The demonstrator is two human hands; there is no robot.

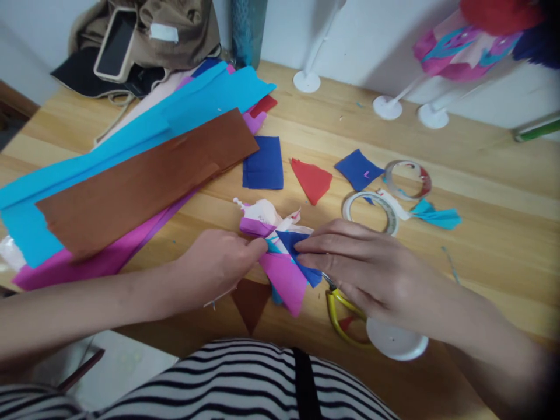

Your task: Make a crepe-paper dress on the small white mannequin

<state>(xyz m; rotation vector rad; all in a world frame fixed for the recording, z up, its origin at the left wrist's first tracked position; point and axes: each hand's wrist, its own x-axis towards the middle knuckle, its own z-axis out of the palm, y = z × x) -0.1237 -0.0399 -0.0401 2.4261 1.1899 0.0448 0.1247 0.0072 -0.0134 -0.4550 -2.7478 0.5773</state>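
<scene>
A small crepe-paper craft (286, 280), with a pale rounded top and magenta and light blue strips, lies in front of me between my hands. My left hand (223, 256) is closed, thumb and forefinger pinching its left edge at the light blue strips. My right hand (380, 268) has its fingertips together on a dark blue paper piece (312, 275), pressed against the craft's right side. Yellow-handled scissors (331, 315) lie under the right hand, their blades mostly hidden. A white round base (398, 341) sits below the right wrist. Brown paper (250, 300) pokes out below the craft.
Brown (153, 181) and light blue crepe sheets (188, 114) fill the left side. Behind the craft are dark blue squares (263, 163), a red piece (312, 179) and tape rolls (391, 213). White stands (306, 81) line the wall; a phone (116, 44) rests on a brown bag (184, 35).
</scene>
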